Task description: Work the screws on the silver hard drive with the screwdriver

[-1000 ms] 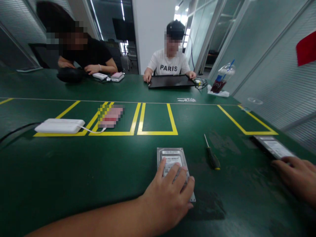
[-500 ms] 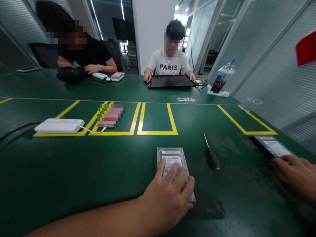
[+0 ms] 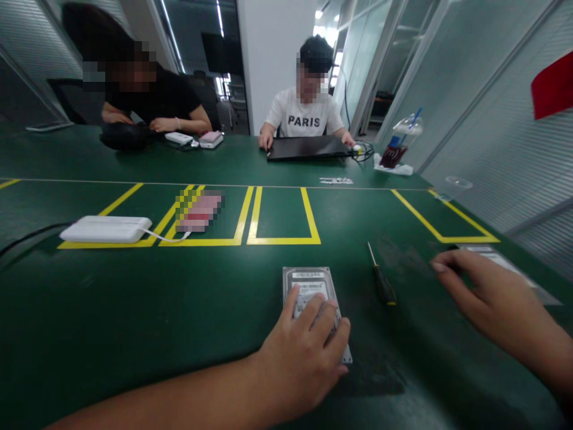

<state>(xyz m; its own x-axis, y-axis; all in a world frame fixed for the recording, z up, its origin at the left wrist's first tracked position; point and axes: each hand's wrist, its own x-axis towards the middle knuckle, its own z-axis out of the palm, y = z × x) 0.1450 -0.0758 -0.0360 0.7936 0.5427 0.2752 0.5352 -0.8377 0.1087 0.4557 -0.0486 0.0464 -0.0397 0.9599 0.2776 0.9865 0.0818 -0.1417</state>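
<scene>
- Since the earlier frames, the right hand point(image 3: 496, 298) is seen carried leftward and forward, away from the near end of the flat labelled device point(image 3: 501, 255). The left hand point(image 3: 304, 352) and the hard drive point(image 3: 308, 286) are found unmoved
- The hard drive is laid flat on the green table point(image 3: 134, 310), straight ahead and close to the near edge, with its long axis running away from the wearer
- The left hand is pressed on the near half of the drive, fingers spread flat over the label and thumb set along the left edge; nothing is gripped or lifted
- The right hand is held just above the table with its fingers point(image 3: 447, 269) loosely extended and slightly parted; nothing is held in it
- A screwdriver point(image 3: 380, 278) is seen lying between the two hands, just right of the drive and left of the right fingertips, which are pointed toward it
- Its long axis is run nearly parallel to the drive, tip at the far end, dark handle with a yellow butt at the near end
- Two other people are seated across the table, well apart, their hands kept at their own things
</scene>
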